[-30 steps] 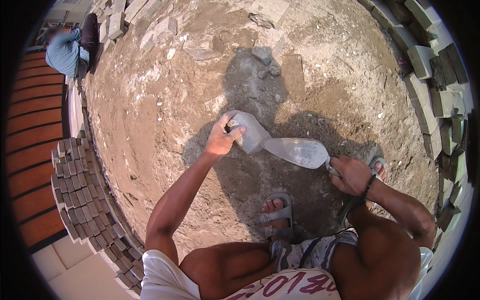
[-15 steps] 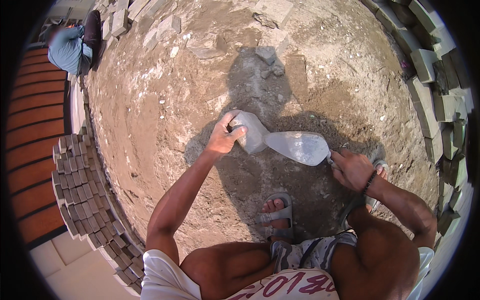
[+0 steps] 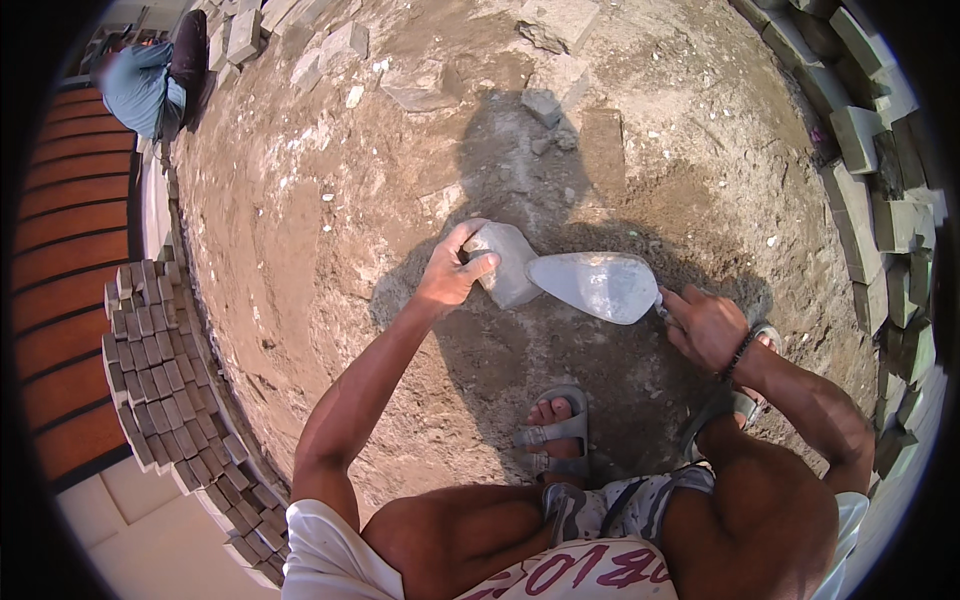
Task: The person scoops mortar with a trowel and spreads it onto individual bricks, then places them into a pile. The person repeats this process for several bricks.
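Observation:
My left hand (image 3: 455,268) grips a pale grey stone block (image 3: 510,265) by its left side, the thumb lying across its face. In my right hand (image 3: 708,328) is the handle of a trowel (image 3: 597,287), with a broad leaf-shaped metal blade. The blade points left, and its tip meets or nearly meets the block's right edge. Dark, loose soil (image 3: 690,245) lies just beyond the blade. Where the block's underside rests is hidden.
Several loose stones (image 3: 420,85) lie on the dirt ahead. Stacked blocks rise at the left (image 3: 160,370) and along the right (image 3: 890,215). Another person (image 3: 145,90) sits at the far left by an orange slatted surface (image 3: 75,270). My sandalled foot (image 3: 555,435) is below the trowel.
The trowel blade has tilted slightly, its handle end rising a little with my right hand. My left hand keeps its hold on the block. The view has shifted slightly.

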A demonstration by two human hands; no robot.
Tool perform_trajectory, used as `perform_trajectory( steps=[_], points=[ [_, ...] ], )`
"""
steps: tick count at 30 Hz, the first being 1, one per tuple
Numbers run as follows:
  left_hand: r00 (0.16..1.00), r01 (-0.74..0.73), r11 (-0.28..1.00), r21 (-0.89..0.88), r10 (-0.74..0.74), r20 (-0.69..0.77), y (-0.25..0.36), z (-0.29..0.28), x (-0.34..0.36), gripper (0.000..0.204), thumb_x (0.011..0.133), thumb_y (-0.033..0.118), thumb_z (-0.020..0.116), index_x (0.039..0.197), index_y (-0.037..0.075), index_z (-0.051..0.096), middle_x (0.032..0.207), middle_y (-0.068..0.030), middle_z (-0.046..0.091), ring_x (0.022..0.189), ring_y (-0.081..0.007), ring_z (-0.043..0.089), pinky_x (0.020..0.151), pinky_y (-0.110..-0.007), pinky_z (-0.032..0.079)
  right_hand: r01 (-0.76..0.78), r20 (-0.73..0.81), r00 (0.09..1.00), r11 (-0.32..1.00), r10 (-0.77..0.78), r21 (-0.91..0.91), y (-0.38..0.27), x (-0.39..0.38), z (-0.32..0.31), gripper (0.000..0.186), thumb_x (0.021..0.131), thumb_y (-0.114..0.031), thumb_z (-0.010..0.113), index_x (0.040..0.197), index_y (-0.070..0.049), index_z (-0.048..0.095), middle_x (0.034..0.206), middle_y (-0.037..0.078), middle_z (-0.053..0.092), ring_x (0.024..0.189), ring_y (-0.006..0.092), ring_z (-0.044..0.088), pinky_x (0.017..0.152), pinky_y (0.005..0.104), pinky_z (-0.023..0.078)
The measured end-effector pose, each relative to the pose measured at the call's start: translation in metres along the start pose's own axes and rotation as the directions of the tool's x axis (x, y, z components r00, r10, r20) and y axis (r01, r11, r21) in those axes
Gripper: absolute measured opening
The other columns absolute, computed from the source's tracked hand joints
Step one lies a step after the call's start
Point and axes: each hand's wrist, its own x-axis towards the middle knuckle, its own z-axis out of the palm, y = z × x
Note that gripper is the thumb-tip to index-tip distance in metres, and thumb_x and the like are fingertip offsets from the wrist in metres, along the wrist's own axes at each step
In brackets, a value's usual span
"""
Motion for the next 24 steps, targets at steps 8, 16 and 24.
perform_trajectory(
  steps=[8,16,24],
  points=[
    [1.0,-0.012,1.0,0.005,0.012,0.009,0.0,-0.003,-0.001,0.062,0.086,0.022,0.076,0.135,-0.001,0.048,0.119,-0.0111,0.06,0.109,-0.0186,0.057,0.096,-0.035,0.047,-0.005,-0.03,1.0,0.997,0.002,-0.079,-0.015,0.054,-0.014,0.042,0.085,-0.013,0.06,0.126,-0.004,0.054,0.092,0.025,0.064,0.082,0.0402,0.067,0.07,0.0476,0.054],
    [1.0,0.009,0.997,-0.074,-0.01,-0.017,0.004,0.0,-0.005,0.057,0.086,0.014,0.075,0.134,-0.001,0.048,0.118,-0.0094,0.061,0.108,-0.0166,0.057,0.094,-0.033,0.047,-0.002,-0.017,1.0,1.0,0.002,0.021,-0.022,0.029,0.002,0.042,0.087,-0.017,0.059,0.126,-0.004,0.054,0.091,0.022,0.064,0.079,0.0393,0.067,0.071,0.0475,0.054],
    [0.995,0.087,0.961,0.262,-0.098,0.031,0.023,-0.013,0.001,0.051,0.088,0.032,0.072,0.125,0.001,0.053,0.114,-0.0132,0.063,0.105,-0.0208,0.061,0.092,-0.034,0.048,-0.019,0.262,0.965,0.999,0.008,0.042,-0.009,-0.053,0.025,0.04,0.083,-0.025,0.064,0.116,-0.003,0.054,0.088,0.021,0.064,0.076,0.0385,0.066,0.068,0.049,0.054]
  ],
)
